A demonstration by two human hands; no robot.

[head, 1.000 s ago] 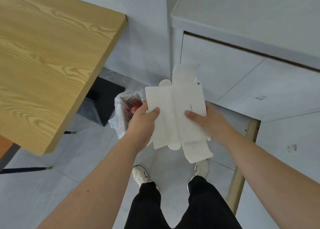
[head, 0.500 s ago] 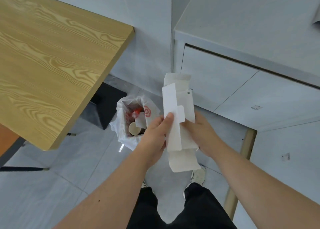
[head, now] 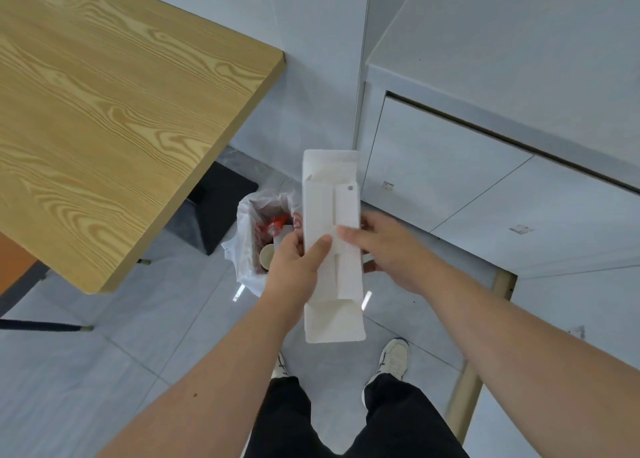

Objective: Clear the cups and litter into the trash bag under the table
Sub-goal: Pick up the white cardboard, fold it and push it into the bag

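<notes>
A flattened white cardboard box (head: 330, 215) is held upright in front of me, folded into a narrow strip. My left hand (head: 294, 267) grips its left edge with the thumb on the front. My right hand (head: 388, 246) pinches its right side, thumb on the front and fingers behind. Below and to the left of the box, a white plastic trash bag (head: 242, 249) stands open on the floor by the table's corner. Inside it I see a paper cup (head: 267, 255) and red wrappers (head: 273, 223).
The wooden table (head: 114, 111) fills the upper left, its black base (head: 221, 208) behind the bag. White cabinets (head: 485, 197) stand on the right, with a wooden leg (head: 471, 378) near my right foot. My shoes and dark trousers show below on the grey tiled floor.
The opened-out box has been folded shut lengthwise between both hands into a narrow flat strip. The bag's opening has come into clearer view.
</notes>
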